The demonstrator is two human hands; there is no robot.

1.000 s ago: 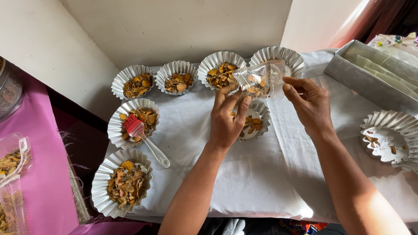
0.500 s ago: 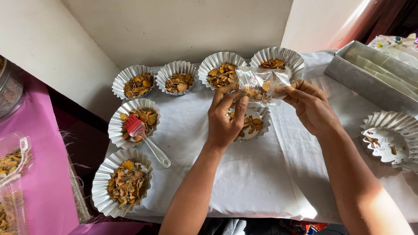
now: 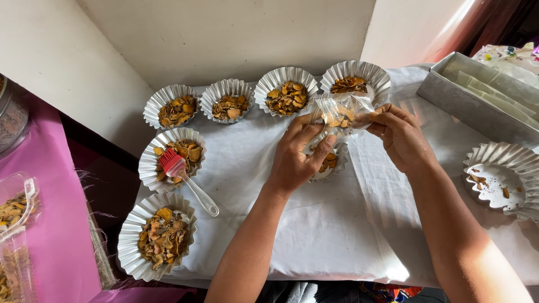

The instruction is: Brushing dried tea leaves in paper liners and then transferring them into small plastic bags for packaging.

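Both hands are pinching a small clear plastic bag (image 3: 341, 115) of yellow-brown chips, the left hand (image 3: 297, 154) gripping its left edge and the right hand (image 3: 400, 137) pulling at its right edge, just above a fluted foil cup (image 3: 328, 164) on the white-clothed desk (image 3: 337, 235). Six more filled foil cups are lining the desk's left and far edges, one (image 3: 171, 158) carrying a red silicone brush (image 3: 182, 173). A grey rectangular metal tray (image 3: 477, 104) is sitting at far right, beside a nearly empty foil cup (image 3: 502, 179). Clear plastic containers (image 3: 14, 224) are lying on a pink surface at left.
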